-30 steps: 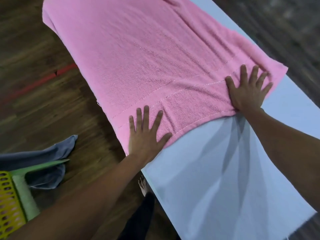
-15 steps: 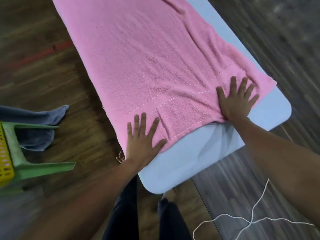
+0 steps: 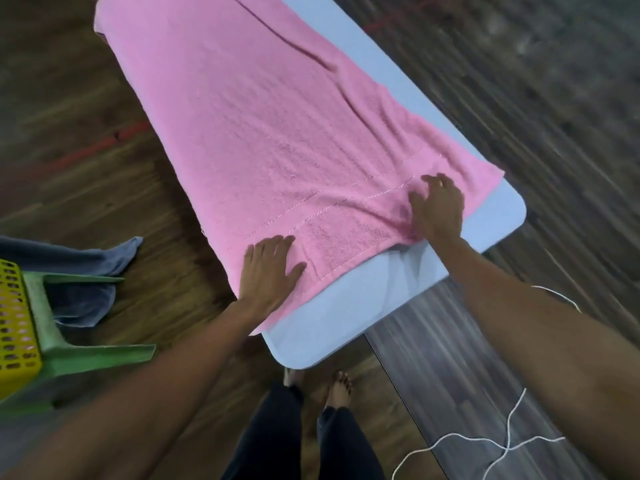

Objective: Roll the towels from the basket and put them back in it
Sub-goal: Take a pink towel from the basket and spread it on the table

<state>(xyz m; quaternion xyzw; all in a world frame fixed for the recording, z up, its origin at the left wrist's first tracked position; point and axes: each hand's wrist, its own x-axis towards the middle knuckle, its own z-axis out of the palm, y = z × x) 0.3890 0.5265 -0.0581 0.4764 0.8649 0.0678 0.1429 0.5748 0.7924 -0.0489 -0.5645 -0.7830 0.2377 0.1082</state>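
1. We note the pink towel [image 3: 277, 133] spread along the table [image 3: 502, 216].
2. Left hand [image 3: 268, 268]: flat, fingers straight, pressing its near corner.
3. Right hand [image 3: 438, 209]: fingers bent on the near edge; we cannot tell if it grips.

Soft, even indoor light, moderately bright. Faint grey shadows on table [image 3: 408, 271]. Motion blur streaks floor [image 3: 554, 116] at rt & top edges; towel [image 3: 277, 133] centre sharper; wide-angle bend at borders.
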